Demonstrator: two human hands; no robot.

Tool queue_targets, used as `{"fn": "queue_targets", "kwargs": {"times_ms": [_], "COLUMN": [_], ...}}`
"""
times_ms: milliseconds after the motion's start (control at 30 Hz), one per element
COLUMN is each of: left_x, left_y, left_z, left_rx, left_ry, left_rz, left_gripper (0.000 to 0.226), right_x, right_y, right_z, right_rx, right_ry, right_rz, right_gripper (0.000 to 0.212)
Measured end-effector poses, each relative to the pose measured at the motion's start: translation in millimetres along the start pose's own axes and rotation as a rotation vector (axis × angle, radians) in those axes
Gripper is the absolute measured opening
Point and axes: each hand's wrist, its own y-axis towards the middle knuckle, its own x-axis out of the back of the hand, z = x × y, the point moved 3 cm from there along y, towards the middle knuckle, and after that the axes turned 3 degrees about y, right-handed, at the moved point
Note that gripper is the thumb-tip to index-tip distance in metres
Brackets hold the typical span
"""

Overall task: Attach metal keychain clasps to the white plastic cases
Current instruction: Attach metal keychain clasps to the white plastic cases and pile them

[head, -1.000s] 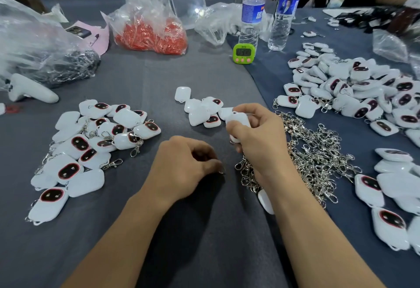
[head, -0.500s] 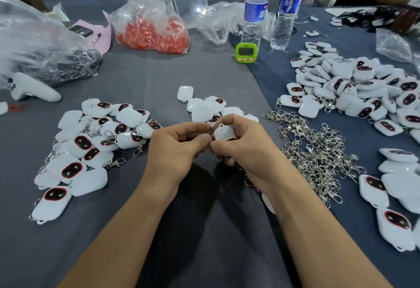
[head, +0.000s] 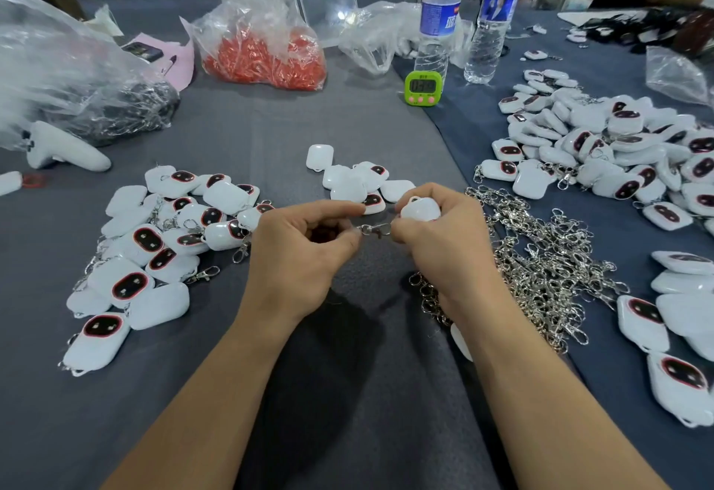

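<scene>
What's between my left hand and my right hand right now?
In the head view, a metal clasp bridges the gap: the left hand pinches one end, and the right hand, gripping a white case, holds the other.

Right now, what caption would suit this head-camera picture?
Left hand pinches a metal clasp beside the white case held in the right hand.

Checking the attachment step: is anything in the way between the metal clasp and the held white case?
Nothing loose shows between them. The left hand pinches the silver metal keychain clasp, its other end at the fingertips of the right hand, below the white plastic case that hand holds. Those fingertips hide the contact.
</scene>
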Motion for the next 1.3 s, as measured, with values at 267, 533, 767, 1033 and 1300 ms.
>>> {"fn": "queue_targets", "kwargs": {"times_ms": [267,533,767,1033,1300], "left_x": [-1,0,-3,-2,-3], "left_y": [2,-1,-6,-4,-4], "left_z": [-6,-6,-8,-2,-5], "left_rx": [-0.071,-0.032,-0.032,0.05,0.095], "left_ry": [-0.032,-0.001,0.219,0.039,0.037], "left_rz": [0.005,-0.034,-0.069,-0.043,0.048], "left_gripper": [0.047,0.031,0.017,0.025,0.026], "right_x": [-16,-13,-7,-7,-7], "right_y": [-4,-8,-11,-13,-20], "right_z": [2,9,13,15,21], "right_rx": [0.072,0.134,0.314,0.327,0.547], "right_ry": [-0.005,-0.009,-0.199,-0.181,-0.298], "right_rz": [0.252,0.18,0.08,0.05,0.038], "right_gripper": [0.025,0.011,0.016,0.016,0.014]}}
